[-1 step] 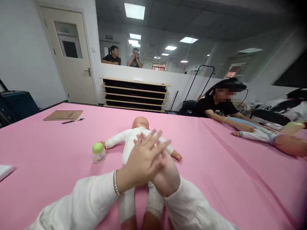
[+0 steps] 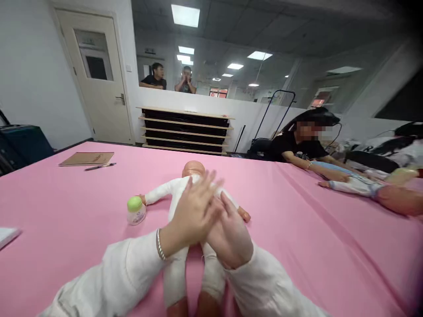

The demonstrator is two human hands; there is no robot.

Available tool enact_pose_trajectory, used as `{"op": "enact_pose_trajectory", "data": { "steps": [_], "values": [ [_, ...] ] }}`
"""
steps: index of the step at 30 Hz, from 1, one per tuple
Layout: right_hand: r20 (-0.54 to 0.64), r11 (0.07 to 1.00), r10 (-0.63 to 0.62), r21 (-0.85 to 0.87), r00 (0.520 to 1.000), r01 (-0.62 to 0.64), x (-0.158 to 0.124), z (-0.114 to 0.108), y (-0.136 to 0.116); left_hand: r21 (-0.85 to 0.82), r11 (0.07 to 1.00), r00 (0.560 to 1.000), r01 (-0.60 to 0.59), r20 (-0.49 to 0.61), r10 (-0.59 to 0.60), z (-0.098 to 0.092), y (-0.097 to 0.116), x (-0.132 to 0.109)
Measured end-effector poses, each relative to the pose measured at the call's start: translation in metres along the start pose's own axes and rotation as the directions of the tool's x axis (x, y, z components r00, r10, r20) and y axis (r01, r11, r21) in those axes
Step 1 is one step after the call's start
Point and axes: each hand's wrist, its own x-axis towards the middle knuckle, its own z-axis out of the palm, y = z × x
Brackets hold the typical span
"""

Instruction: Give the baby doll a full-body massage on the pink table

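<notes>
A baby doll [image 2: 193,169] in a white suit lies on the pink table [image 2: 66,202], head away from me. My left hand [image 2: 194,213] hovers over its belly, fingers stretched out, palm pressed flat against my right hand [image 2: 231,235]. My right hand lies under it and points up and to the left, with its fingers also straight. Neither hand holds anything. A small white bottle with a green cap [image 2: 135,210] stands by the doll's outstretched arm, to the left of my hands. The doll's middle is hidden behind my hands.
A brown notebook [image 2: 87,158] and a pen [image 2: 101,166] lie at the far left of the table, a white object [image 2: 6,235] at the left edge. A person in black [image 2: 295,145] leans over another doll [image 2: 357,186] at the right. Behind are a dark shelf [image 2: 185,130] and a door [image 2: 95,75].
My left hand has slid a little left and back across my right hand. My right hand has moved forward, so its fingers now show beyond the left palm.
</notes>
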Motion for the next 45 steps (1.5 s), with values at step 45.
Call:
{"op": "enact_pose_trajectory", "data": {
  "steps": [45],
  "values": [
    [0.204, 0.831, 0.299, -0.535, 0.932, -0.149, -0.009, -0.029, 0.181, 0.308, 0.892, 0.781, 0.331, 0.441, -0.442, 0.051, -0.087, -0.055]
  ]
}}
